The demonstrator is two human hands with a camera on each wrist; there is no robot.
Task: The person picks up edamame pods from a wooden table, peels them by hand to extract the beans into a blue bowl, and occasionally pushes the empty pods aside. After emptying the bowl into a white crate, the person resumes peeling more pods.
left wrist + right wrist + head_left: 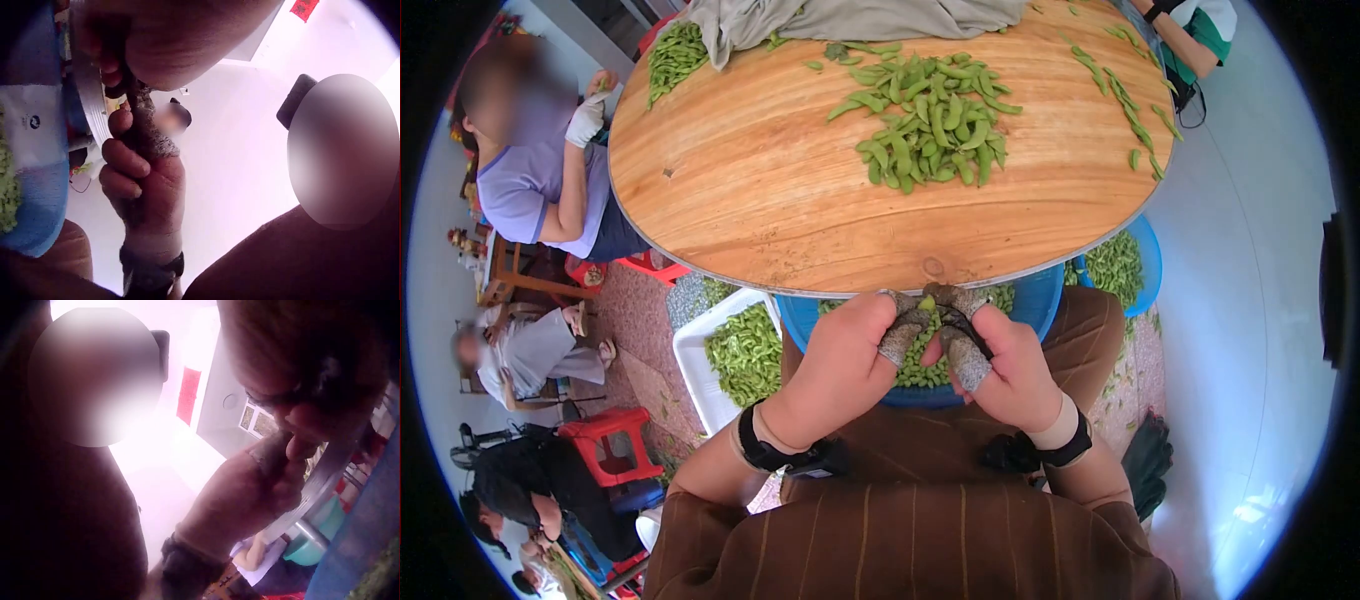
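Both hands meet just past the near edge of the wooden table, above a blue basin [800, 315] holding shelled green beans [920, 372]. Between the fingertips is a small green soybean pod [927, 303], mostly covered by fingers. My left hand [850, 350] pinches it from the left, thumb and index finger in grey, soiled wraps. From the other side my right hand [1020, 375] pinches it too, with similar wraps on its thumb and finger. In the left wrist view the right hand's other fingers [122, 156] are curled in. A heap of whole pods [940, 120] lies on the tabletop ahead.
The round wooden table [740, 180] has a grey cloth [840, 20] at its far side and scattered pods [1125, 105] at right. A white tray of beans [690, 345] stands left of the basin, another blue basin [1150, 265] right. A person [540, 190] sits at left.
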